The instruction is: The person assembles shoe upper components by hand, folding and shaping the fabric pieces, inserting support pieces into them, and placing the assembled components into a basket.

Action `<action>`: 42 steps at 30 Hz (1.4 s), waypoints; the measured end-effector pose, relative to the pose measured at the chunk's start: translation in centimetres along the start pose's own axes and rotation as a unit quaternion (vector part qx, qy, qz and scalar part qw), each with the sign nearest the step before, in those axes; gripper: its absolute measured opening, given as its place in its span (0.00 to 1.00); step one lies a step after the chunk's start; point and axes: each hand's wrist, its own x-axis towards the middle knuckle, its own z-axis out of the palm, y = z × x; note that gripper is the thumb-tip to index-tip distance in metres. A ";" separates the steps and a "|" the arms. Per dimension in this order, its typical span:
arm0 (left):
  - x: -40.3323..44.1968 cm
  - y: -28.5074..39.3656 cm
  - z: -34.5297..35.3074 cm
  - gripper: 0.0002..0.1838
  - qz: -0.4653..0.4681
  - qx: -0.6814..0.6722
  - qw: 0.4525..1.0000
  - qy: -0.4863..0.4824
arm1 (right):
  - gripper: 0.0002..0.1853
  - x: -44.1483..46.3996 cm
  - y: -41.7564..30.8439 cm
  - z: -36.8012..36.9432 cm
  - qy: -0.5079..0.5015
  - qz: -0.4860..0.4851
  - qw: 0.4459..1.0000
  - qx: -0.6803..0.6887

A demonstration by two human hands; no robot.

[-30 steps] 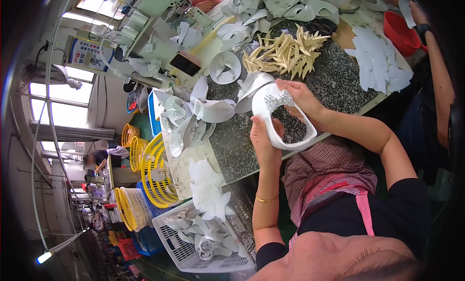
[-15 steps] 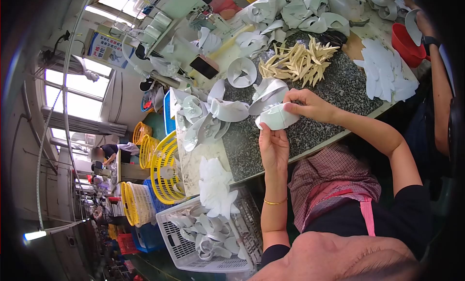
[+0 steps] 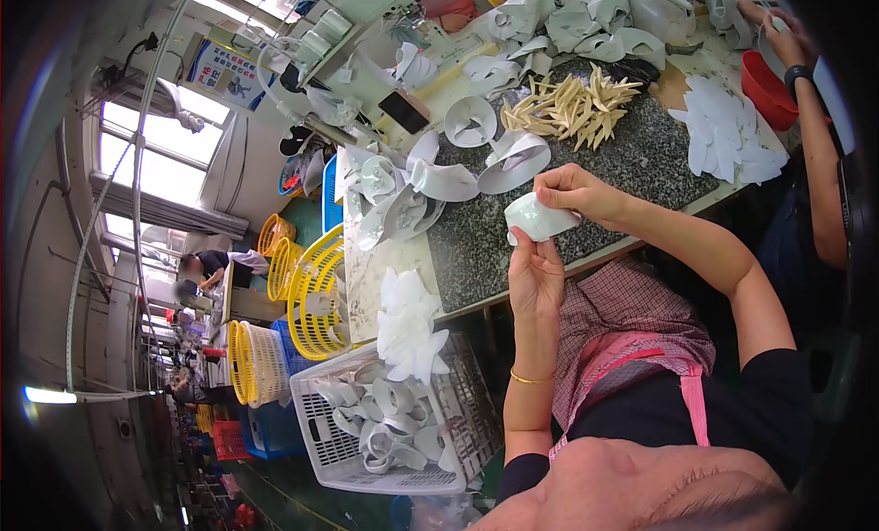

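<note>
A glossy white curved piece (image 3: 542, 218), looking like a shoe upper, is held between both hands above the granite slab's front edge. My left hand (image 3: 535, 270), below it, pinches its lower edge with thumb and fingers. My right hand (image 3: 579, 194) grips its right end, thumb on the near face. Just beyond, another white upper (image 3: 515, 162) lies on the dark granite slab (image 3: 476, 265), beside a round white upper (image 3: 471, 122). Farther back is a heap of thin beige pointed strips (image 3: 577, 108).
More white uppers (image 3: 403, 197) lie left, near a phone (image 3: 404, 113). Flat white pieces stack at the table edge (image 3: 407, 325) and right (image 3: 732, 133). A pale crate (image 3: 385, 481) and yellow baskets (image 3: 316, 298) stand left. A co-worker's hands (image 3: 787, 41) work near a red bowl (image 3: 769, 92).
Both hands have drawn the white piece slightly right and nearer, away from the upper on the slab behind it. The co-worker's hands have come together. The view has shifted a little.
</note>
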 end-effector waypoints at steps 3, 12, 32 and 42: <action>-1.4 -0.4 0.3 0.18 0.004 -0.031 0.999 0.003 | 0.17 -0.6 0.2 1.2 -0.001 0.023 0.999 0.030; -10.7 3.3 -2.0 0.26 0.323 0.360 0.875 -0.010 | 0.13 -3.4 -0.4 6.2 -0.159 -0.135 0.953 -0.218; -16.2 14.1 -5.9 0.20 0.451 0.697 0.445 0.335 | 0.10 7.1 6.3 -7.9 0.256 -0.135 0.718 -0.633; 0.8 -0.5 -3.3 0.31 0.068 0.286 0.956 -0.021 | 0.03 1.2 3.2 -1.3 0.095 -0.406 0.570 -0.708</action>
